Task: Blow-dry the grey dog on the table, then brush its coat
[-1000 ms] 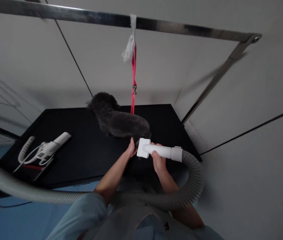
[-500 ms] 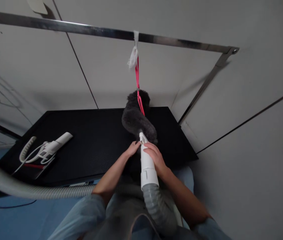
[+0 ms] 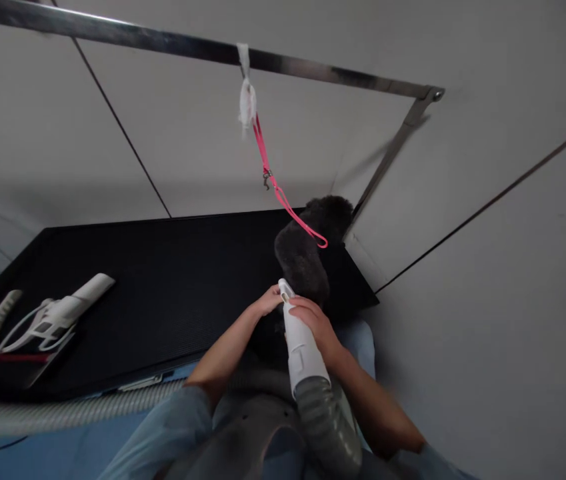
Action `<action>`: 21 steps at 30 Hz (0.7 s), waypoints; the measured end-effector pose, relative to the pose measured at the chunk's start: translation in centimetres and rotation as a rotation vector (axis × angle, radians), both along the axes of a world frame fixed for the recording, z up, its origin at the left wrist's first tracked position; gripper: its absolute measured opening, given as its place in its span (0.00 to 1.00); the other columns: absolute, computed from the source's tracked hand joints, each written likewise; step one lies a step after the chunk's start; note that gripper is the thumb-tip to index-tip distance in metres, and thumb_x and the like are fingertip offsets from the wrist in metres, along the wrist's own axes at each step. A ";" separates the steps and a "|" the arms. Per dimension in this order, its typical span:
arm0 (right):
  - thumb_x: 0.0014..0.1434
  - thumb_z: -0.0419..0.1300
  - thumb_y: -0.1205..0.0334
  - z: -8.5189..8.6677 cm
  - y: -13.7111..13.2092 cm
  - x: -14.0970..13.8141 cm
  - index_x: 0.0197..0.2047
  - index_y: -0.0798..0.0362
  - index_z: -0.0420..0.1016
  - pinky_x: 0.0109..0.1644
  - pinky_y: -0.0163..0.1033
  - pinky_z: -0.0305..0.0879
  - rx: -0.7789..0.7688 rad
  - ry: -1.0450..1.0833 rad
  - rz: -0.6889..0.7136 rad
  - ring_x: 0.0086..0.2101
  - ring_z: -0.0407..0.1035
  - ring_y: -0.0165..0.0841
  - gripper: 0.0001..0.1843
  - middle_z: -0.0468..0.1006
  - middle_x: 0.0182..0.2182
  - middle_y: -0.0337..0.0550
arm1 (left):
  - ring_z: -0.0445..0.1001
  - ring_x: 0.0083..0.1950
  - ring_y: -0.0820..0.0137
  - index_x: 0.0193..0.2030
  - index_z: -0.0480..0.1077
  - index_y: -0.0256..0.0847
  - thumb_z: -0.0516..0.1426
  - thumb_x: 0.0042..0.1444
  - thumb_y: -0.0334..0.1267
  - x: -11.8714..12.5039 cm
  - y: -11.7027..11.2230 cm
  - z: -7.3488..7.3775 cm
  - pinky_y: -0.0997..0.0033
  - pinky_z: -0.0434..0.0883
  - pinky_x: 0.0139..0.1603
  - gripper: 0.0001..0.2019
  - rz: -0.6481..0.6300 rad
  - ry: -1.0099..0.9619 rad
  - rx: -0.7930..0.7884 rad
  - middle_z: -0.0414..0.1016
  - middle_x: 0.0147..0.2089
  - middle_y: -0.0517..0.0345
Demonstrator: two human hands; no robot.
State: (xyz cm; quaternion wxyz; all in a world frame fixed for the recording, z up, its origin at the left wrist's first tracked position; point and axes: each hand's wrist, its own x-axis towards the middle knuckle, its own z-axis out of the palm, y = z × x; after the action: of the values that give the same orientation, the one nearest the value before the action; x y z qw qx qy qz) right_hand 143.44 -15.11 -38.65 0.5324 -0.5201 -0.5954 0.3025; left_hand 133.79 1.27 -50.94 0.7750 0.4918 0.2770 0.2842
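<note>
Gripping smooth white nozzle [image 3: 303, 350]: right hand [image 3: 317, 323], fingers clamped round it. Left hand [image 3: 269, 302] by nozzle tip, can't tell its fingers. Fluffy dark-grey animal [image 3: 303, 263] on right end of black table [image 3: 163, 293].

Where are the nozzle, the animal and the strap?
Nozzle [image 3: 301, 341]: head view, on its white barrel.
Animal [image 3: 303, 261]: head view, on the dark fur of its back.
Strap [image 3: 263, 151]: head view, on the pink band above the clip.

Hair dryer [image 3: 75, 305] on counter [image 3: 177, 287], left; dog [image 3: 304, 263] on counter, right. Vacuum nozzle [image 3: 305, 350] before dog. Hose [image 3: 97, 407] before counter, left. Leash [image 3: 261, 143] hangs from rail [image 3: 163, 45] above counter.
</note>
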 end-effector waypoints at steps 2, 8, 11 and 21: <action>0.42 0.67 0.69 -1.1 -1.2 0.4 0.42 0.44 0.77 0.61 0.49 0.60 0.025 0.012 -0.101 0.53 0.66 0.39 0.21 0.75 0.49 0.39 | 0.69 0.23 0.74 0.29 0.70 0.36 0.65 0.39 0.39 0.3 -0.4 -0.4 0.74 0.66 0.27 0.13 0.016 -0.034 -0.085 0.72 0.23 0.60; 0.36 0.69 0.70 -1.6 -2.7 -0.1 0.42 0.47 0.70 0.58 0.55 0.62 0.184 0.260 -0.479 0.52 0.67 0.43 0.27 0.73 0.50 0.42 | 0.69 0.18 0.73 0.35 0.68 0.37 0.63 0.40 0.38 0.5 -0.2 -0.5 0.72 0.68 0.24 0.15 -0.030 0.009 -0.116 0.72 0.21 0.60; 0.38 0.68 0.71 0.0 -3.0 -0.2 0.43 0.45 0.69 0.58 0.53 0.63 0.152 0.328 -0.478 0.51 0.67 0.42 0.27 0.72 0.51 0.41 | 0.68 0.18 0.73 0.35 0.67 0.38 0.63 0.41 0.38 0.6 -0.6 -0.6 0.73 0.67 0.23 0.15 -0.023 0.010 -0.126 0.71 0.20 0.61; 0.32 0.69 0.71 -0.5 -2.7 -0.8 0.36 0.46 0.75 0.56 0.47 0.64 0.037 0.265 -0.237 0.45 0.71 0.38 0.24 0.77 0.44 0.38 | 0.71 0.23 0.73 0.37 0.70 0.36 0.60 0.48 0.56 1.4 -1.3 -0.8 0.73 0.69 0.28 0.22 0.113 -0.031 -0.211 0.74 0.25 0.57</action>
State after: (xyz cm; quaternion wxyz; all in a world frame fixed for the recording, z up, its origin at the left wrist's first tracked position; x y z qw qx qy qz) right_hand 142.66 -17.79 -39.14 0.6476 -0.5325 -0.4600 0.2925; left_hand 135.19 -0.02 -51.76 0.8094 0.3868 0.3204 0.3042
